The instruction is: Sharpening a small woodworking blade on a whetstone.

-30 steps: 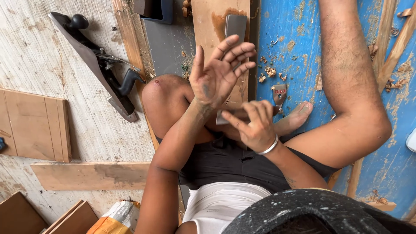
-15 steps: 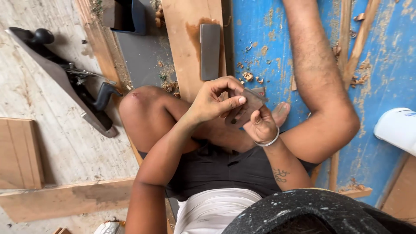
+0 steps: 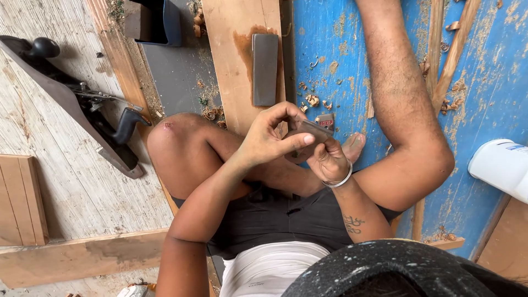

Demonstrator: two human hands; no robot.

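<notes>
I sit cross-legged on the floor. My right hand (image 3: 328,160), with a white band at the wrist, holds a flat dark metal blade (image 3: 308,133) in front of me. My left hand (image 3: 271,137) rests its fingers and thumb on the blade's face and edge. Just beyond my hands a grey sharpening stone (image 3: 265,69) lies on a wet-stained wooden board (image 3: 234,49). A small red-and-white item (image 3: 325,121) lies on the blue floor beside the blade.
A long metal hand plane (image 3: 82,104) with black handles lies on the pale floor at left. A dark blue tray (image 3: 159,22) sits at the top. Wood shavings scatter on the blue board (image 3: 495,82). A white plastic container (image 3: 500,168) is at right; wood panels (image 3: 19,201) at left.
My left hand, first raised with its fingers spread, has come down onto the blade held in my right hand. The view has shifted slightly, bringing the white container in.
</notes>
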